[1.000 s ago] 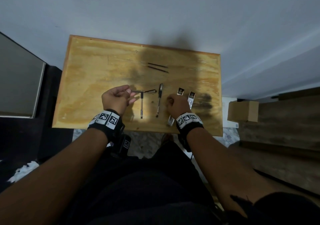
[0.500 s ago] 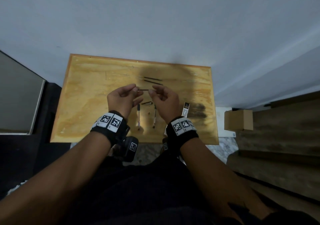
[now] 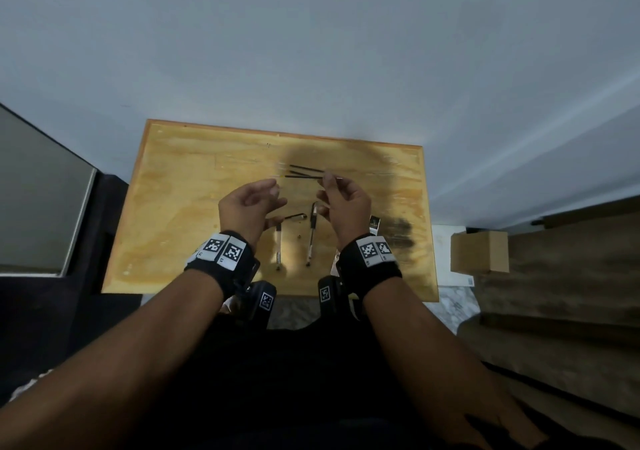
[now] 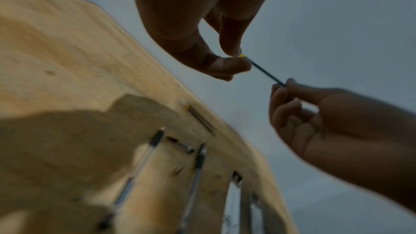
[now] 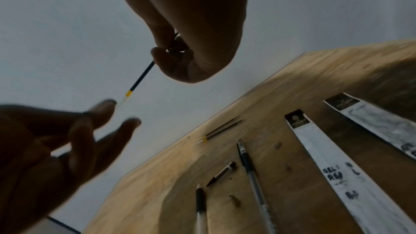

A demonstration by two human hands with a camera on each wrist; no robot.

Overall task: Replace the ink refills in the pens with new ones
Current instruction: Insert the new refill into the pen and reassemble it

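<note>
Above the counter (image 3: 180,207), from the head view, your right hand (image 3: 343,203) pinches a refill (image 3: 304,176) while your left hand (image 3: 249,203) hovers beside it, fingers loose. From the left wrist, though, thumb and forefinger seem to nip its yellow-banded tip; I cannot tell which holds. From the right wrist, two pens (image 5: 254,172), a loose cap (image 5: 221,173) and refill packets (image 5: 326,159) lie below. You're likely mid-swap; next, feed it straight into an open barrel.
</note>
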